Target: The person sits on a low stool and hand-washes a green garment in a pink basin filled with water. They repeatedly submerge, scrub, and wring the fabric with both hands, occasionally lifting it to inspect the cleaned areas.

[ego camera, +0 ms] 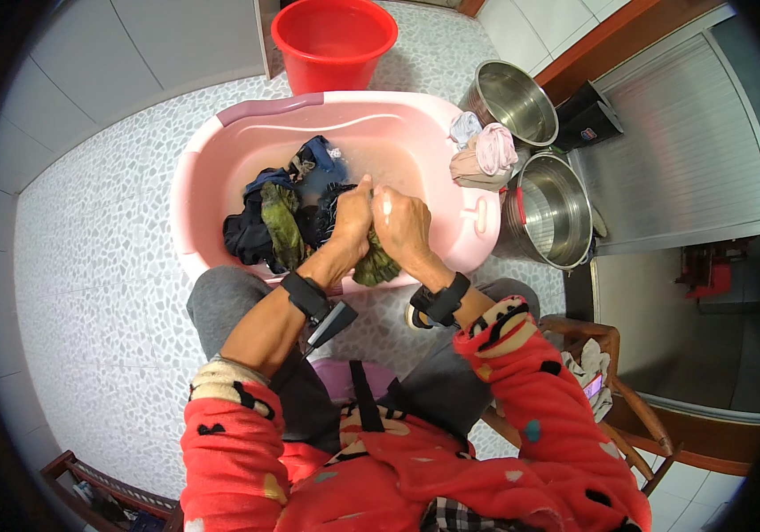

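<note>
Both of my hands are over a pink plastic tub (pixel 443 233) that holds cloudy water (pixel 386 156). My left hand (pixel 352 214) and my right hand (pixel 401 221) press together, each a fist around a wet green cloth (pixel 377 263). The cloth's lower end fans out below them, near the tub's front wall; the rest is hidden in my grip. To the left, dark wet clothes (pixel 245 233) lie heaped in the water, with a green patterned piece (pixel 281 223) across them. A blue garment (pixel 319 154) lies farther back.
Rolled pink and beige clothes (pixel 486 156) rest on the tub's right rim. Two steel pots, one at the back (pixel 516 100) and one nearer (pixel 556 211), stand right of it. Behind the tub is a red bucket (pixel 333 50). A wooden chair (pixel 639 405) stands at my right.
</note>
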Demonstrator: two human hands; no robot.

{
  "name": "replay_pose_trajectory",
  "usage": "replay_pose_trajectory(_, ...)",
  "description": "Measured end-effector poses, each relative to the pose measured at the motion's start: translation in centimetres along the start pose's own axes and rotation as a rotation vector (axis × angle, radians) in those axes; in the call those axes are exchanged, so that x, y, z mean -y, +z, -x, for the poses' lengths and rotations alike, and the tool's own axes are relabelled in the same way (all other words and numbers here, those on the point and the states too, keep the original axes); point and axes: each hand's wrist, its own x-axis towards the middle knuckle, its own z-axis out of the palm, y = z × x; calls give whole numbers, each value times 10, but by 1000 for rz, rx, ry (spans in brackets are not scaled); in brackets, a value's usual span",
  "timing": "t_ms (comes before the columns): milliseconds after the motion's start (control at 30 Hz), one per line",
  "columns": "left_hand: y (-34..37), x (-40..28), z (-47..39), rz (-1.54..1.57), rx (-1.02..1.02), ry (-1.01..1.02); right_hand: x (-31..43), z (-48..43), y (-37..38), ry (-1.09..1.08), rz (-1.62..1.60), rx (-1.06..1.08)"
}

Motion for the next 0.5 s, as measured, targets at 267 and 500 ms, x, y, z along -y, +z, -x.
replay_pose_trajectory(267, -2, 5, -1, -70, -48, 57, -3, -1, 2, -1, 32, -96)
replay_pose_trajectory(500, -4, 0, 0, 238, -7, 16, -4, -2, 5, -167, -36, 103)
